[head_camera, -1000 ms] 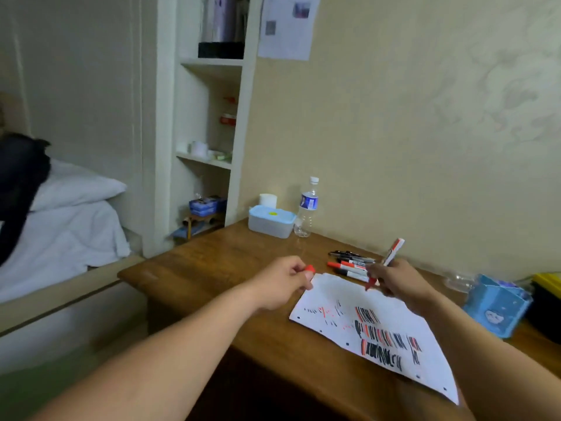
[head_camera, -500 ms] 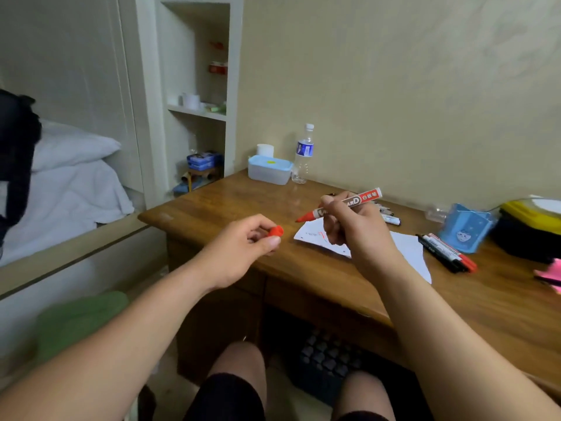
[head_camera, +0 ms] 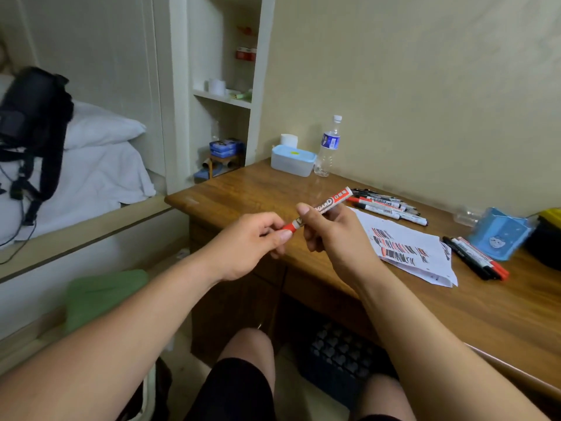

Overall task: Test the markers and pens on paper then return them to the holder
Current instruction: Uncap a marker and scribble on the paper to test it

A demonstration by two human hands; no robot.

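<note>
The step in hand looks like recapping a tested red marker (head_camera: 326, 206): the right hand (head_camera: 331, 235) is wrapped round its barrel above the worktop's (head_camera: 303, 259) near edge, while the left hand (head_camera: 255, 241) pinches the red cap (head_camera: 290, 227) onto the tip at about 8 o'clock from the right. The marked paper (head_camera: 406, 247) lies at 3 o'clock of the hands, one pile of pens (head_camera: 391, 206) at 1 o'clock, and another cluster (head_camera: 473, 256) just beside the blue holder (head_camera: 498, 235) further right. Next, I judge, the cap needs pressing fully home, then the marker carried right to the holder or that cluster.
</note>
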